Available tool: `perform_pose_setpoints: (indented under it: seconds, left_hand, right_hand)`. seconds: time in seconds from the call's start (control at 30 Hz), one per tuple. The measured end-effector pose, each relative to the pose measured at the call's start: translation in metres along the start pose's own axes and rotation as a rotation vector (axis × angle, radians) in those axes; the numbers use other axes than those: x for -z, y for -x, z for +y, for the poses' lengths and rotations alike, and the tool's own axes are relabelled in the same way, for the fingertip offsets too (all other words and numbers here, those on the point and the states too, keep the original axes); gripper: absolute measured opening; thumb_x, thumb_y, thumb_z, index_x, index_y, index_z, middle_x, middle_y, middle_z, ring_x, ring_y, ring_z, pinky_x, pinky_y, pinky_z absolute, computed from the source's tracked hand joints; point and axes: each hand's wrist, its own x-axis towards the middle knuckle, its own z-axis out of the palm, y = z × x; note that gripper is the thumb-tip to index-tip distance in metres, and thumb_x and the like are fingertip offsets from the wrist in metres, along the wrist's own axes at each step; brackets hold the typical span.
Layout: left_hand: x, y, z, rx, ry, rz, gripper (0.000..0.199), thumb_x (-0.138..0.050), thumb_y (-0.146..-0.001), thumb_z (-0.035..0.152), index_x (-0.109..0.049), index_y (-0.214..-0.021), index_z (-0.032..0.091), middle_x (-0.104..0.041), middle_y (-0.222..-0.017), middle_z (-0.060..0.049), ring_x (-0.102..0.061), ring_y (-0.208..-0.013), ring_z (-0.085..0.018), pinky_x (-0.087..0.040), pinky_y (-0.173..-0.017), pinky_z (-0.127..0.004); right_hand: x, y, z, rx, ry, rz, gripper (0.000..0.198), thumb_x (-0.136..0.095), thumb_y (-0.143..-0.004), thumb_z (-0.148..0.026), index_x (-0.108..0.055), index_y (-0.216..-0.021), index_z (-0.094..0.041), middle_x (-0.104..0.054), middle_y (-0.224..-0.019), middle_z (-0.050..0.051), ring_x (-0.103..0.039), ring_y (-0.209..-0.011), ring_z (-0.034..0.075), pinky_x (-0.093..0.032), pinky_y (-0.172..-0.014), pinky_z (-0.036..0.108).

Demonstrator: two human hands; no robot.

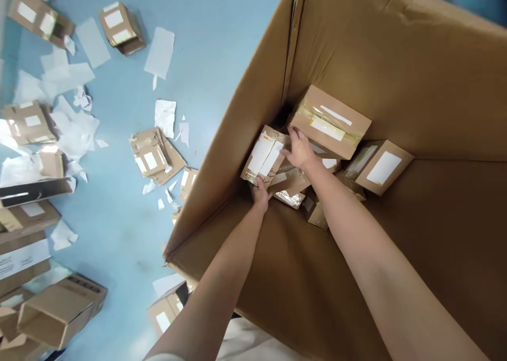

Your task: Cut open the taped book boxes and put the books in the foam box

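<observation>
inside the large brown cardboard bin (439, 81): small rectangular white-labelled cardboard box (262, 152) near the left wall, grasped by my left hand (260, 195) at its lower edge and my right hand (300, 149) at its right side. larger brown clear-taped carton (336, 119) just beside; other cartons around.

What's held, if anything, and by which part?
Small brown rectangular cardboard box with white label: left hand at its near taped end; right hand at its right side, grip unclear.
</observation>
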Motion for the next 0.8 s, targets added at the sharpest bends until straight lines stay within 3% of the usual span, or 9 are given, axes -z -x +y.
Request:
perform_pose_setpoints:
  seconds: [0.13,0.23,0.37,0.47,0.6,0.7,0.8]
  left_hand:
    - [0.016,-0.002,-0.003,0.012,-0.009,-0.063,0.042,-0.044,-0.090,0.055,-0.053,-0.122,0.030,-0.050,-0.139,-0.006,-0.053,-0.123,-0.023,-0.044,-0.100,-0.048]
    - [0.024,0.000,0.004,0.072,0.076,0.013,0.039,-0.045,-0.090,0.052,-0.054,-0.122,0.031,-0.050,-0.139,-0.004,-0.053,-0.122,-0.021,-0.042,-0.103,-0.046]
    - [0.029,0.016,0.017,0.102,0.151,0.072,0.048,-0.037,-0.090,0.057,-0.051,-0.129,0.032,-0.050,-0.139,-0.004,-0.049,-0.127,-0.020,-0.041,-0.104,-0.043]
    - [0.032,0.044,0.030,0.056,0.176,0.071,0.056,-0.031,-0.088,0.064,-0.051,-0.129,0.032,-0.049,-0.140,-0.003,-0.045,-0.130,-0.022,-0.040,-0.104,-0.043]
    - [0.036,0.099,0.053,-0.034,0.115,-0.006,0.049,-0.041,-0.086,0.063,-0.055,-0.122,0.033,-0.052,-0.138,-0.001,-0.047,-0.129,-0.022,-0.042,-0.103,-0.043]
    - [0.042,0.145,0.072,-0.139,-0.024,-0.153,0.041,-0.052,-0.083,0.058,-0.057,-0.116,0.033,-0.055,-0.134,0.000,-0.051,-0.124,-0.022,-0.048,-0.097,-0.043]
    - [0.047,0.187,0.089,-0.344,-0.235,-0.351,0.041,-0.064,-0.076,0.053,-0.060,-0.110,0.030,-0.061,-0.124,-0.002,-0.059,-0.111,-0.020,-0.054,-0.087,-0.036]
  right_hand:
    - [-0.011,0.012,0.004,-0.138,-0.103,-0.025,0.069,-0.061,-0.071,-0.010,-0.038,-0.136,-0.015,-0.045,-0.136,0.016,-0.047,-0.123,0.030,-0.038,-0.106,0.045]
    - [-0.018,0.027,-0.003,-0.150,-0.210,0.007,0.065,-0.066,-0.066,-0.011,-0.044,-0.126,-0.014,-0.053,-0.126,0.014,-0.054,-0.113,0.027,-0.042,-0.101,0.042]
    - [-0.022,0.050,-0.024,-0.193,-0.300,0.029,0.053,-0.067,-0.070,-0.020,-0.047,-0.119,-0.017,-0.061,-0.115,0.012,-0.059,-0.105,0.024,-0.044,-0.096,0.040]
    - [-0.015,0.077,-0.034,-0.219,-0.310,0.120,0.039,-0.064,-0.075,-0.022,-0.051,-0.112,-0.019,-0.063,-0.111,0.011,-0.060,-0.103,0.024,-0.045,-0.093,0.041]
    - [0.014,0.129,-0.038,-0.254,-0.394,0.308,0.034,-0.062,-0.075,-0.024,-0.052,-0.107,-0.021,-0.064,-0.107,0.008,-0.061,-0.098,0.024,-0.047,-0.090,0.043]
    - [0.043,0.181,-0.040,-0.259,-0.483,0.444,0.038,-0.065,-0.072,-0.030,-0.054,-0.108,-0.023,-0.064,-0.107,0.006,-0.061,-0.099,0.024,-0.049,-0.090,0.044]
    - [0.066,0.245,-0.048,-0.250,-0.567,0.604,0.045,-0.066,-0.072,-0.031,-0.054,-0.114,-0.024,-0.063,-0.113,0.006,-0.060,-0.102,0.023,-0.050,-0.088,0.042]
